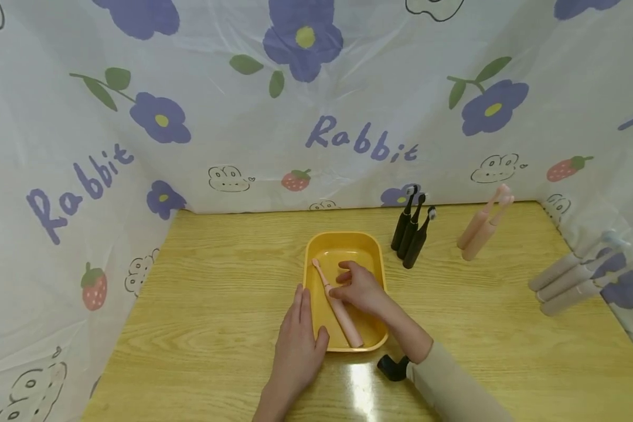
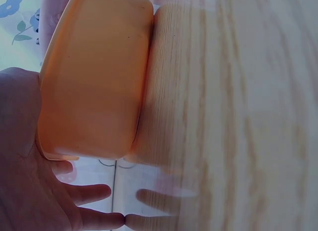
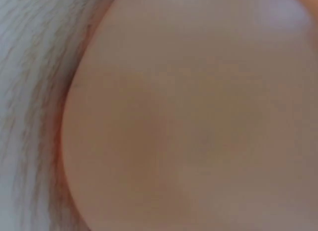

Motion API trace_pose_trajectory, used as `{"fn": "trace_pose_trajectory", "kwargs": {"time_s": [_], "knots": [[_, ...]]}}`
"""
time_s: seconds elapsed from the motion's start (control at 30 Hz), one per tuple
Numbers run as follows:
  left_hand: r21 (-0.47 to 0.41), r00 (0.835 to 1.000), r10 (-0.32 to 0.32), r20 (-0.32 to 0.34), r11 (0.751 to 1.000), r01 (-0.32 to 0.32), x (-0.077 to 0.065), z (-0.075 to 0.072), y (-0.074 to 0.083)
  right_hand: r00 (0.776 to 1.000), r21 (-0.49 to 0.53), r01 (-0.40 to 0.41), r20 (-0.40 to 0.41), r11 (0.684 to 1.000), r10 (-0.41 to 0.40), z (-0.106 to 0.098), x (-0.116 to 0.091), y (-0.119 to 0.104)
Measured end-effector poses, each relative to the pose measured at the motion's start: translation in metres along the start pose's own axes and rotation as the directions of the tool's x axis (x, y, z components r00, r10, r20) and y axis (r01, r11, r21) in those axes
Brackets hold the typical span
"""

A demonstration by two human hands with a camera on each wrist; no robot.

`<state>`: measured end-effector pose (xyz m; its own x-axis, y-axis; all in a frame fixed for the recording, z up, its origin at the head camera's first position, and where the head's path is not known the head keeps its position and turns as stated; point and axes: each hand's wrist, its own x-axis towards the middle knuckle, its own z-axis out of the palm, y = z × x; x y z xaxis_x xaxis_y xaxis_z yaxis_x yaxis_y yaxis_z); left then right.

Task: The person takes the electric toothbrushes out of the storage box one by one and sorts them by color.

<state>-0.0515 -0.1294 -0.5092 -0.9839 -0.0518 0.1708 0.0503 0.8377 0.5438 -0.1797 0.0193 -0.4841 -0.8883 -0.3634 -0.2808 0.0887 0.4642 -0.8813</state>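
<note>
A pink electric toothbrush (image 1: 344, 319) lies slantwise inside a yellow tray (image 1: 343, 235), its brush head toward the far left corner. My right hand (image 1: 363, 288) reaches into the tray over the toothbrush. Its thumb is at the upper part of the handle and the fingers are loosely bent, not wrapped round it. Against the tray's left side rests my left hand (image 1: 298, 346), fingers extended. In the left wrist view, the palm side of that hand (image 2: 35, 191) is by the tray's outer wall (image 2: 94, 82). A blurred orange-beige surface fills most of the right wrist view.
Several more electric toothbrushes stand on the wooden table (image 1: 216, 293): black ones (image 1: 414, 241) just right of the tray, two pink ones (image 1: 480, 234) farther right, and white ones (image 1: 567, 281) near the right edge. Patterned sheeting (image 1: 232, 117) rises behind and at the sides.
</note>
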Motion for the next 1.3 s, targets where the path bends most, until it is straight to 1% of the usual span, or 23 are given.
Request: {"fn": "trace_pose_trajectory", "kwargs": {"time_s": [0.1,0.23,0.4,0.5,0.63,0.77,0.9,1.0,1.07,1.2,1.3], "knots": [[0.002,1.000,-0.007,0.001,1.000,0.007,0.000,0.001,-0.001,0.999,0.031,-0.004,0.034,1.000,0.003,0.001,0.002,-0.001],[0.004,1.000,0.000,-0.003,1.000,0.000,0.000,0.001,-0.002,0.999,0.056,-0.014,0.046,0.998,0.011,0.003,0.006,0.001],[0.003,1.000,0.005,-0.005,1.000,-0.005,0.000,0.001,-0.002,0.999,0.039,-0.021,0.043,0.999,0.019,0.005,0.010,0.001],[0.000,1.000,0.006,-0.006,1.000,-0.006,0.001,0.001,-0.002,0.999,-0.011,-0.001,0.050,1.000,0.002,0.006,0.013,0.001],[-0.001,1.000,0.008,-0.005,1.000,-0.008,0.001,0.000,-0.002,0.997,-0.115,0.048,0.061,0.992,-0.041,0.008,0.016,0.002],[-0.003,1.000,0.005,0.001,1.000,-0.005,0.000,0.000,-0.001,0.995,-0.218,0.088,0.067,0.972,-0.075,0.010,0.017,0.001],[0.000,1.000,0.009,0.005,1.000,-0.009,0.000,0.000,-0.001,0.992,-0.319,0.112,0.091,0.941,-0.087,0.011,0.018,-0.001],[0.005,1.000,0.010,0.007,1.000,-0.011,0.000,0.000,-0.002,0.988,-0.353,0.131,0.127,0.926,-0.091,0.011,0.017,-0.004],[0.004,1.000,0.010,0.008,1.000,-0.010,0.000,0.000,-0.002,0.986,-0.347,0.134,0.142,0.928,-0.089,0.011,0.016,-0.004],[-0.001,1.000,0.007,0.006,1.000,-0.007,0.000,0.001,-0.002,0.983,-0.297,0.137,0.156,0.945,-0.093,0.009,0.016,-0.004],[-0.003,1.000,0.005,0.004,1.000,-0.005,0.000,0.001,-0.002,0.978,-0.271,0.151,0.179,0.951,-0.105,0.005,0.015,-0.004]]}}
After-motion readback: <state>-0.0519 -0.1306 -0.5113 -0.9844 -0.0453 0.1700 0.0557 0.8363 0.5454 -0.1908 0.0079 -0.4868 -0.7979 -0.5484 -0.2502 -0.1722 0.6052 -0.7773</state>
